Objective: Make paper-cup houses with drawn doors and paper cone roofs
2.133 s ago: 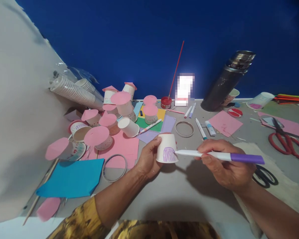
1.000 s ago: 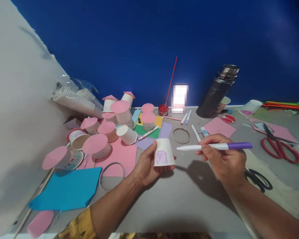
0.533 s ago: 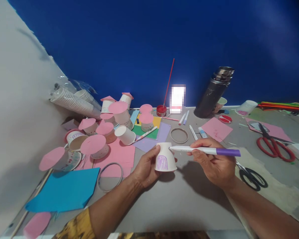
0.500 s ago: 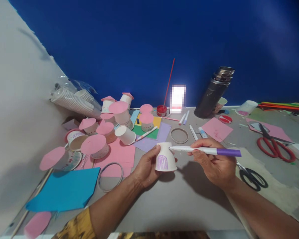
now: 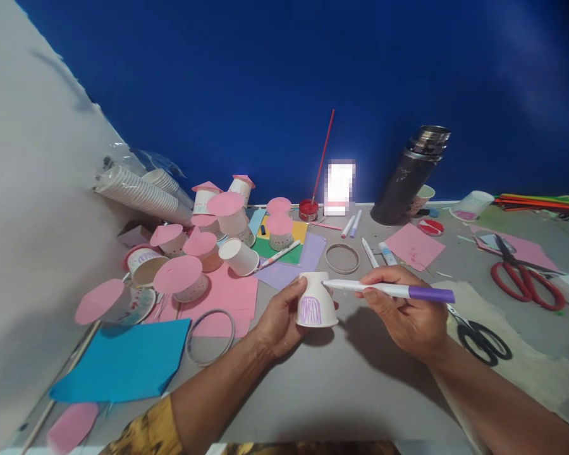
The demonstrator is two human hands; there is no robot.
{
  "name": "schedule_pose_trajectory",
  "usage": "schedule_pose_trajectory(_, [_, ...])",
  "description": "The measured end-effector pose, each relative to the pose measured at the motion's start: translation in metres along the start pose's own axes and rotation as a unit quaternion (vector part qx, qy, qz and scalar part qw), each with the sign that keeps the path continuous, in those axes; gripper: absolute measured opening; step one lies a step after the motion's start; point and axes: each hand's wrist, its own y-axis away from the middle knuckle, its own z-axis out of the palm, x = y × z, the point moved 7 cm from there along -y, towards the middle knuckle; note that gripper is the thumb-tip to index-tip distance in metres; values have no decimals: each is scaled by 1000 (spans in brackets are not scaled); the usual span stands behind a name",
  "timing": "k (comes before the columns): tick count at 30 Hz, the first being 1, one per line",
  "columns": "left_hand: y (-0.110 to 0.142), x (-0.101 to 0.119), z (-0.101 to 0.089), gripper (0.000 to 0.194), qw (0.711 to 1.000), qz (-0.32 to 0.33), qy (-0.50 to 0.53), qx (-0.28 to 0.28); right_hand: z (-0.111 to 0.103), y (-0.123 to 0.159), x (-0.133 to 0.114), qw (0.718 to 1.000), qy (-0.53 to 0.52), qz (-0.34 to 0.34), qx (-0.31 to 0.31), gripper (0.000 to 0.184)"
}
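A white paper cup [image 5: 326, 303], held upside down, has a purple arched shape filled with strokes on its side. My left hand [image 5: 284, 319] is closed around it, thumb on the near left side and fingertips showing at the right. Pinched in my right hand [image 5: 405, 309] is a white marker [image 5: 389, 289] with a purple end pointing right. The marker's tip meets or nearly meets the cup's upper right side. Shadows of the hands fall on the grey table [image 5: 332, 392] below.
Several cups with pink paper tops [image 5: 177, 275] crowd the left, by blue paper [image 5: 123, 360] and a tape ring [image 5: 210, 337]. Behind are a red paint pot [image 5: 308, 210] and a dark flask [image 5: 408, 177]. Red-handled scissors [image 5: 526, 281] and black-handled scissors [image 5: 483, 341] lie right.
The marker has shifted slightly left with my right hand, its tip now against or close to the cup's side. The left hand keeps its hold on the cup.
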Motion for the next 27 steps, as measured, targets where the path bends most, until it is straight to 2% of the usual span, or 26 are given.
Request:
schedule_pose_trajectory(11, [2,0,-2,32,999,1,5,37,-1,-5,-13,999,-5,-43,-30,5])
schedule_pose_trajectory(20, [2,-1,1,39,1000,-3,0,7,-5,1,-1,1000,-5,-11,5,2])
schedule_pose_trajectory(27, [4,0,3,38,1000,-4,-2,-4,-5,-1,-3,1000,-2,-12,2,2])
